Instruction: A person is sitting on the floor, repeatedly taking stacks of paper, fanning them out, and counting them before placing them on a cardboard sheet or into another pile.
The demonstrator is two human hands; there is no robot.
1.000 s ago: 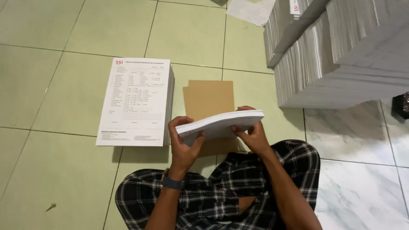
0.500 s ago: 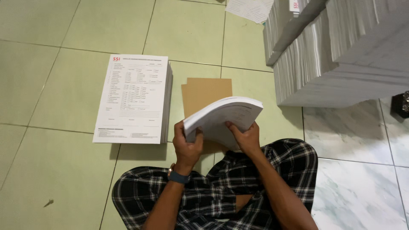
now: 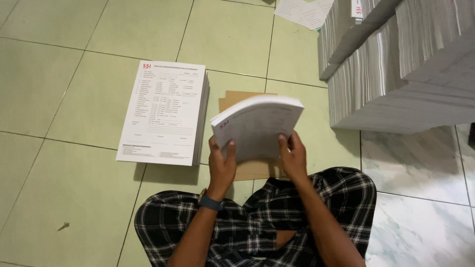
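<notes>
Both hands grip one thick sheaf of printed forms (image 3: 257, 126), lifted and tilted over the brown cardboard sheet (image 3: 247, 99) on the green tile floor (image 3: 74, 207). Left hand (image 3: 221, 165): thumb pressed on the printed face, other digits hidden behind. Right hand (image 3: 293, 157): fingers curled over the lower right corner, pinching it.

Risk, as I read it: the sheaf bows at its free top edge (only the bottom is held), so sheets could fan and slide off toward the flat pile of forms (image 3: 166, 116) left of the cardboard. Tall white paper stacks (image 3: 396, 74) stand right of the cardboard; a swinging corner might clip them.
</notes>
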